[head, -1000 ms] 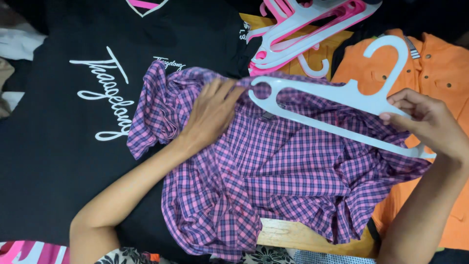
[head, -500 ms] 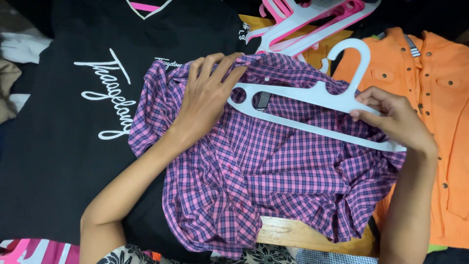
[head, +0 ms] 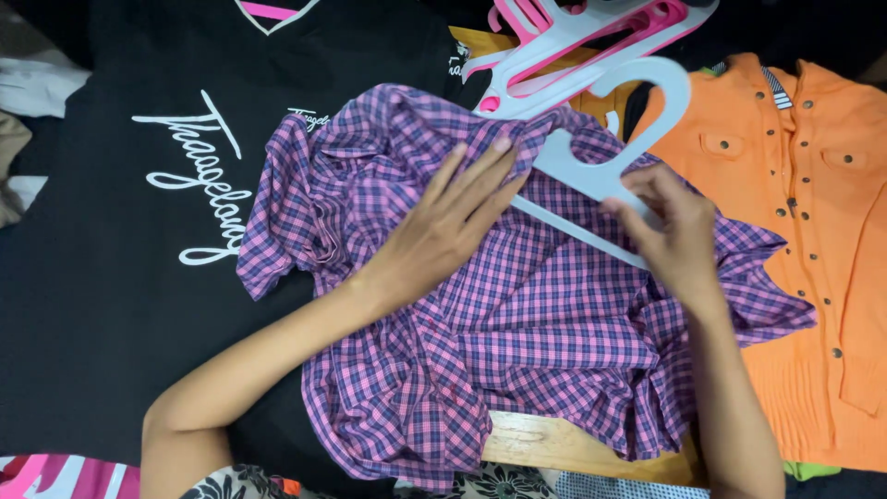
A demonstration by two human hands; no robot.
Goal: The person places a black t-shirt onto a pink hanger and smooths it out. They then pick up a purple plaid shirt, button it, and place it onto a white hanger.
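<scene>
Left hand [head: 443, 236] lies flat, fingers spread, pinning the plaid shirt [head: 517, 323] steady. Right hand [head: 670, 236] pinches the white hanger [head: 610, 166], angling its arm beneath the collar just beyond the left fingertips.

Two bare forearms, no sleeves, watch or bracelet to be seen. Left hand [head: 443, 236] and right hand [head: 679, 240] without rings, nails short and unpainted. Toward six o'clock, a strip of dark garment [head: 499, 482] with pale flower print.

Crumpled purple plaid shirt [head: 545, 342] — white plastic hanger [head: 610, 157] half tucked inside
</scene>
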